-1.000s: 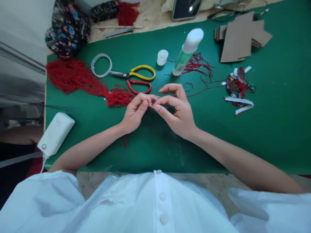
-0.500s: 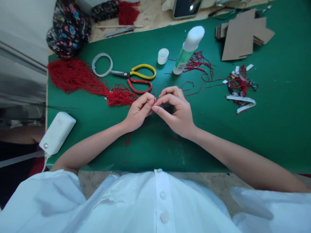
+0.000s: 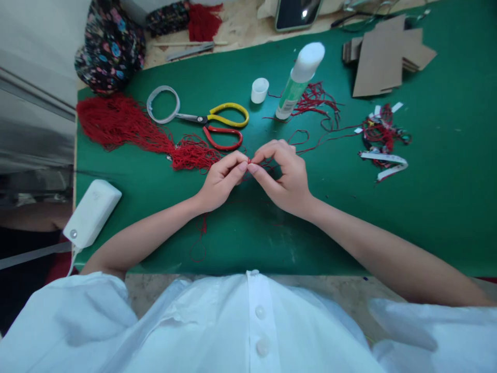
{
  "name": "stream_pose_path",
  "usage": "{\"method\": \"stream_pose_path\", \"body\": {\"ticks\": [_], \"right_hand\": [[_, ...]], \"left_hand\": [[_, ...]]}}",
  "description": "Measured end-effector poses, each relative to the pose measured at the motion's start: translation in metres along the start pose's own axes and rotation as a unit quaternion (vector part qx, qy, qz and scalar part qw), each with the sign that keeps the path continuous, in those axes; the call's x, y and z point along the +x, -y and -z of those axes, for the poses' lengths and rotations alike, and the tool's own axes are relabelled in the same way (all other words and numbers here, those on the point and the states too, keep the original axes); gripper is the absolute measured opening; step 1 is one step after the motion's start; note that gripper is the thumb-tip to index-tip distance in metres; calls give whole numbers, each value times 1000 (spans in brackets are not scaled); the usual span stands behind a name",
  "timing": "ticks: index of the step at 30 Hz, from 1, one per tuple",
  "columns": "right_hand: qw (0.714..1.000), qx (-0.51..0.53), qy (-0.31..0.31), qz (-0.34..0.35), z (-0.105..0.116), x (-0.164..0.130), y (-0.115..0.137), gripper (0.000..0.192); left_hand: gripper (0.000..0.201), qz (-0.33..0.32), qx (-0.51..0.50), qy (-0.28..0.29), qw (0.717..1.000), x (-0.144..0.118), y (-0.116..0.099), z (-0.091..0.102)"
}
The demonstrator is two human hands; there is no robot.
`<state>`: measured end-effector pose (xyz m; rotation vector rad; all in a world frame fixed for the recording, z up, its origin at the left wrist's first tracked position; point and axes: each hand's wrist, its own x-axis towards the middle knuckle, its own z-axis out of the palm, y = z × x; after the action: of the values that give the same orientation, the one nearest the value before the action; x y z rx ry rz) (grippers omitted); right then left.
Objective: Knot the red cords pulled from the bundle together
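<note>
1. The left hand (image 3: pixel 219 181) is closed, thumb and forefinger pinching a bit of red thread (image 3: pixel 249 161) above the middle of the green worktop (image 3: pixel 388 223).
2. The right hand (image 3: pixel 285 178) meets it there, thumb and forefinger tips closed on the same thread; its other fingers are curled. How the thread runs between the fingertips is too small to tell.
3. A large bundle of red strands (image 3: pixel 116 124) stretches from the left edge of the worktop to just beside the left hand.
4. Beyond that hand lie scissors (image 3: pixel 200 119) with one yellow and one red handle, the handles spread and the blades reaching a pale ring (image 3: pixel 149 102).
5. Farther towards the far edge stand a white cap (image 3: pixel 259 92) and a green-and-white bottle (image 3: pixel 295 85), with dark red cords (image 3: pixel 316 101) strewn beside the bottle.
6. Cardboard pieces (image 3: pixel 378 59) are stacked by the far edge, right of the middle; nearer the person is a tangled heap (image 3: pixel 382 129) with white tags.
7. A white device (image 3: pixel 93 212) with a cable sits at the left edge, towards the near left corner.
8. A thin red loop (image 3: pixel 198 250) lies close to the near edge.
</note>
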<state>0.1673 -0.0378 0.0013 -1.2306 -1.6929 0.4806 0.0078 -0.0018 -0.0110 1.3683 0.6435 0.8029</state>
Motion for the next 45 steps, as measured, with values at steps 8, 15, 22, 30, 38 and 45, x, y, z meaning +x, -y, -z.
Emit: {"method": "stream_pose_path", "body": {"ticks": [8, 15, 22, 30, 38, 45], "right_hand": [[997, -48, 14, 66, 7, 5, -16, 23], [978, -114, 89, 152, 25, 14, -30, 39], [934, -221, 159, 231, 31, 20, -23, 41], [909, -256, 173, 278, 27, 19, -27, 46], [922, -222, 157, 274, 21, 16, -34, 46], [942, -179, 151, 241, 12, 13, -36, 41]], "left_hand": [[29, -1, 66, 6, 998, -1, -3, 1], [28, -8, 66, 15, 998, -2, -1, 2], [27, -20, 146, 41, 988, -1, -3, 1], [28, -36, 187, 56, 980, -1, -7, 1], [29, -28, 178, 59, 982, -1, -5, 2], [26, -26, 116, 41, 992, -1, -1, 2]]}}
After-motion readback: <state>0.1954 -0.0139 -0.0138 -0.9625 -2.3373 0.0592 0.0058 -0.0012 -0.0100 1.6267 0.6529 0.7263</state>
